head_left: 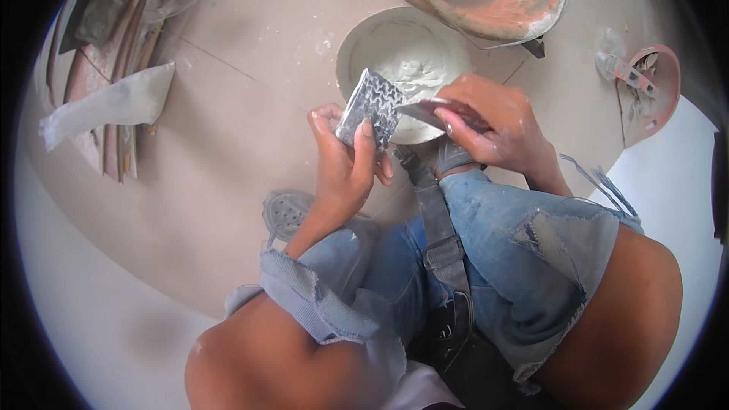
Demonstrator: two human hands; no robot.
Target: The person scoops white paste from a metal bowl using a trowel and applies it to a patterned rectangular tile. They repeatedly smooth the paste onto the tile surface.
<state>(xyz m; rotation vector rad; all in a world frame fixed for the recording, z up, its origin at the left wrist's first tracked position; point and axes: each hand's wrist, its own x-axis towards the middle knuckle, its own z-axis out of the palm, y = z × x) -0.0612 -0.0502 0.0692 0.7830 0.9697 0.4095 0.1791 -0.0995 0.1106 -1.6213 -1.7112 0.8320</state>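
Note:
My left hand (343,171) grips a small square tile piece (373,108) by its lower edge, thumb on the face. That face is dark, with a raised wavy pattern and white paste smeared over it. In my right hand (501,123) is a putty knife (422,111), its flat blade pointing left and meeting or nearly meeting the tile piece's right edge. Both hands are over the near side of a round bucket (351,39). Thick whitish paste (416,80) lies inside it, partly hidden by the tile piece and my right hand.
A worn orange tub (524,19) stands beyond the bucket. Long strips of board (125,38) lie at the left with a white plastic bag (114,106) over them. At the right, a reddish container (668,95) holds small items. My sandal (287,212) rests on the tiled floor.

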